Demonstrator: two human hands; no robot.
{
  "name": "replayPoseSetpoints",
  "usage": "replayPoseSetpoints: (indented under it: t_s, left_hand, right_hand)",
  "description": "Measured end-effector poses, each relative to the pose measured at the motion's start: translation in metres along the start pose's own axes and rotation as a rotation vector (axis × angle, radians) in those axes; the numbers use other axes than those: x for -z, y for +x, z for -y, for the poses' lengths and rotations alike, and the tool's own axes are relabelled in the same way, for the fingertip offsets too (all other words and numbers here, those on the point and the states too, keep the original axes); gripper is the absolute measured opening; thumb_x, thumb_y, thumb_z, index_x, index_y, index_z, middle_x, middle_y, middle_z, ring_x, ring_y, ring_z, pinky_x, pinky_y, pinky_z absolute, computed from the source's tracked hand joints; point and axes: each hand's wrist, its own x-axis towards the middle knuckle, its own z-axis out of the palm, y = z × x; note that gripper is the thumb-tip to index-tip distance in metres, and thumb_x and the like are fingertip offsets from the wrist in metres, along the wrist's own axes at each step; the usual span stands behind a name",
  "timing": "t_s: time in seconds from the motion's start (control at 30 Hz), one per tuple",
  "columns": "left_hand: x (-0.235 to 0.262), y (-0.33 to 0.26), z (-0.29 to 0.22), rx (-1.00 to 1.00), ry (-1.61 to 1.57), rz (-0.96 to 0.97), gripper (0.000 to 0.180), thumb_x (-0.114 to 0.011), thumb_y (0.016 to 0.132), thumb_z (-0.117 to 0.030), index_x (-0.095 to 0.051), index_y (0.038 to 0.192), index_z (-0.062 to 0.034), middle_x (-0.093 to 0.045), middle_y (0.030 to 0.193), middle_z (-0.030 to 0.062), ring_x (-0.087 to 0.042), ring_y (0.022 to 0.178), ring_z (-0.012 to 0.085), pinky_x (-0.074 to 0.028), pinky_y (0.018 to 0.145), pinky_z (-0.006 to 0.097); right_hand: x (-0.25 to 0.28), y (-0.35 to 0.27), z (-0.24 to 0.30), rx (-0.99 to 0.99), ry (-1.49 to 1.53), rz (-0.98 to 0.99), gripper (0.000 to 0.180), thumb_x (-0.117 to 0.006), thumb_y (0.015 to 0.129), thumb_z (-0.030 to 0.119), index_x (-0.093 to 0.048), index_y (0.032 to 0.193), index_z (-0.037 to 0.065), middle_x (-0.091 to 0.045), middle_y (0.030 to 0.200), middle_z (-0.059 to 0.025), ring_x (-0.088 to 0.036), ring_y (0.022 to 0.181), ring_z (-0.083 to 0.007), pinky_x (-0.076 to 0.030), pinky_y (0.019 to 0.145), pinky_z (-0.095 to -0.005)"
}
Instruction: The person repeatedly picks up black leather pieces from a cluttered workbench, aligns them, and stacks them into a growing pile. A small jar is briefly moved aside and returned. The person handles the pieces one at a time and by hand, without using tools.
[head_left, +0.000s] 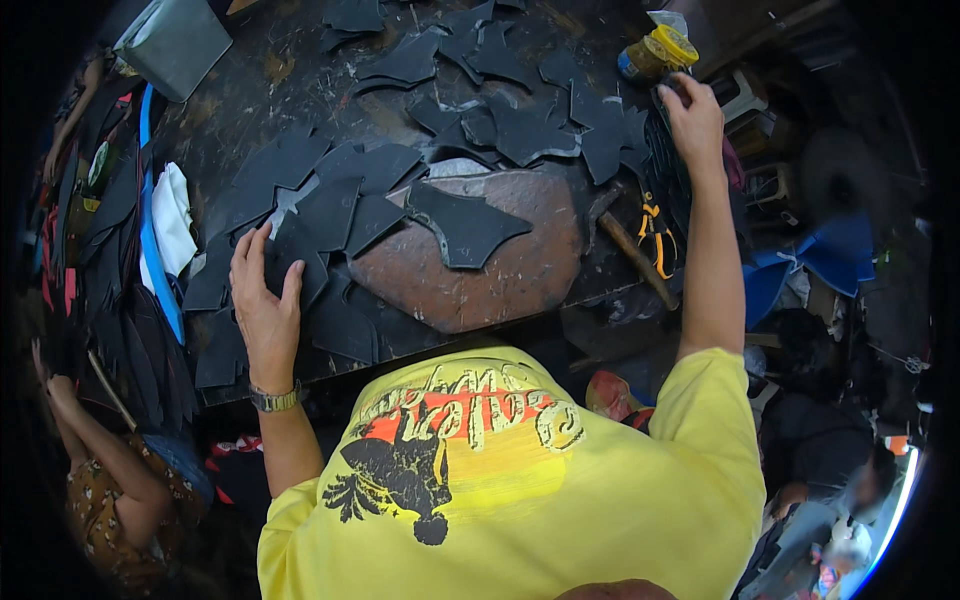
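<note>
A cut black sheet piece [465, 226] with curved edges lies on a worn reddish-brown slab [500, 290] in front of me. My left hand [265, 310] rests at a pile of similar black pieces [325, 212], thumb and fingers apart, gripping none of them. On the right, my right hand [695, 120] reaches to the far end of a row of black pieces [668, 165] standing close together. Its fingers are bent together in a pinch; whatever is between the fingertips is too small to make out.
A hammer [640, 260] and orange-handled pliers [655, 235] lie right of the slab. Beyond my right hand stands a yellow-lidded jar [660, 52]. More black pieces [480, 55] cover the table's far side. A grey metal container [175, 48] is far left; another person [130, 490] sits lower left.
</note>
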Motion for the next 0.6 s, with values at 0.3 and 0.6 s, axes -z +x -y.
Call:
replayPoseSetpoints:
  t_s: [0.3, 0.6]
  left_hand:
    - [0.012, -0.002, -0.039, -0.133, -0.200, -0.095, 0.035, -0.075, 0.087, -0.002, -0.072, 0.122, -0.0075, -0.063, 0.134, 0.0131, -0.061, 0.125, 0.0297, -0.048, 0.103, 0.038]
    - [-0.007, 0.042, -0.092, -0.371, -0.489, 0.086, 0.035, -0.076, 0.087, -0.008, -0.072, 0.121, -0.0067, -0.064, 0.131, 0.0136, -0.063, 0.122, 0.0302, -0.049, 0.103, 0.039]
  right_hand:
    - [-0.096, 0.134, -0.068, -0.070, -0.553, 0.314, 0.071, -0.051, 0.095, 0.065, -0.055, 0.145, 0.015, -0.061, 0.139, -0.0238, -0.058, 0.130, -0.0419, -0.045, 0.109, -0.0534]
    - [-0.086, 0.136, -0.054, -0.028, -0.430, 0.361, 0.056, -0.068, 0.091, 0.046, -0.064, 0.134, 0.009, -0.067, 0.128, -0.0244, -0.063, 0.121, -0.0420, -0.049, 0.101, -0.0488]
